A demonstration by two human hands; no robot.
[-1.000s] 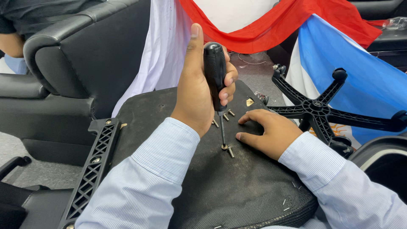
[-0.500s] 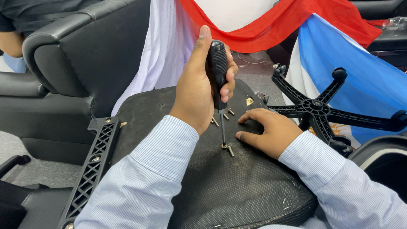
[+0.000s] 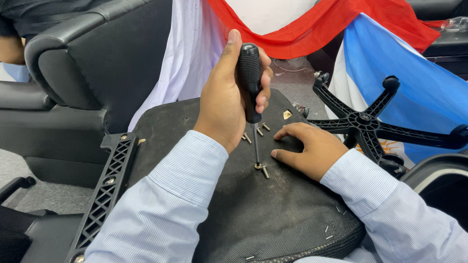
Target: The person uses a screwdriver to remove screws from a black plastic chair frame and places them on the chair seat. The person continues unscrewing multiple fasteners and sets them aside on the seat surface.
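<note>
Since a second ago, the left hand (image 3: pixel 225 104) is riding slightly higher on the black ribbed-handled screwdriver (image 3: pixel 250 85), its thumb now pointing up past the handle's cap, while the right hand (image 3: pixel 306 149) is lying where it was.

Taking up most of the lower view, the upturned black fabric-covered chair seat (image 3: pixel 253 214) is bearing everything at hand. At ten o'clock from it, a black leather chair back (image 3: pixel 97 63) is standing, and at eight o'clock a black plastic lattice armrest bracket (image 3: pixel 105 192) is lying along the seat's edge. At three o'clock, a black five-arm plastic chair base (image 3: pixel 365 119) is resting against blue, white and red draped cloth (image 3: pixel 419 83).

Both arms, in pale blue striped sleeves, are reaching in from six o'clock. The left hand is clenching the screwdriver upright, fingers wrapped round the handle, its thin shaft coming down onto a small brass-coloured screw (image 3: pixel 258 166) near the seat's middle. The right hand is lying palm-down at three o'clock of that screw, fingers loosely curled and grasping nothing, thumb tip just beside the shaft's tip.

Another loose metal bolt (image 3: pixel 265 172) is lying touching the driven screw, and several more loose bolts (image 3: pixel 253 134) are scattered at twelve o'clock, behind the shaft.
</note>
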